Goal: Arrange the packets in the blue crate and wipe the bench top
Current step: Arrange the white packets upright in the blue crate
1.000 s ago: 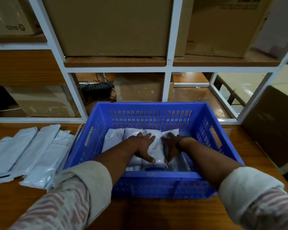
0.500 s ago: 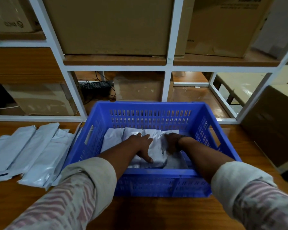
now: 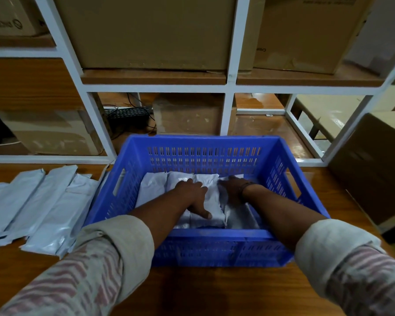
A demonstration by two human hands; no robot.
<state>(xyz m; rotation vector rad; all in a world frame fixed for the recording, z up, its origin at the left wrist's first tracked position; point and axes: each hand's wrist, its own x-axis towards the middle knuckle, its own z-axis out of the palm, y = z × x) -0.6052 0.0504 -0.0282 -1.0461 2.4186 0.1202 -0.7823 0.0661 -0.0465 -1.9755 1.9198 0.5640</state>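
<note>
A blue crate (image 3: 203, 139) stands on the wooden bench top (image 3: 214, 290) in front of me. Several white packets (image 3: 152, 190) lie side by side on its floor. My left hand (image 3: 192, 193) lies flat on a middle packet (image 3: 212, 201), thumb stretched along its near end. My right hand (image 3: 232, 188) rests against that packet's right edge, above a greyer packet (image 3: 237, 216); its fingertips are hidden. More white packets (image 3: 43, 201) lie in an overlapping row on the bench, left of the crate.
A white metal shelf frame (image 3: 229, 87) rises right behind the crate, holding large cardboard boxes (image 3: 151, 30). A black keyboard (image 3: 128, 112) and cables sit on the lower shelf. Another cardboard box (image 3: 379, 165) stands on the bench at the right.
My right hand has slid off the top of the middle packet to its right edge. My left hand has stayed pressed on the packet, which has shifted slightly left.
</note>
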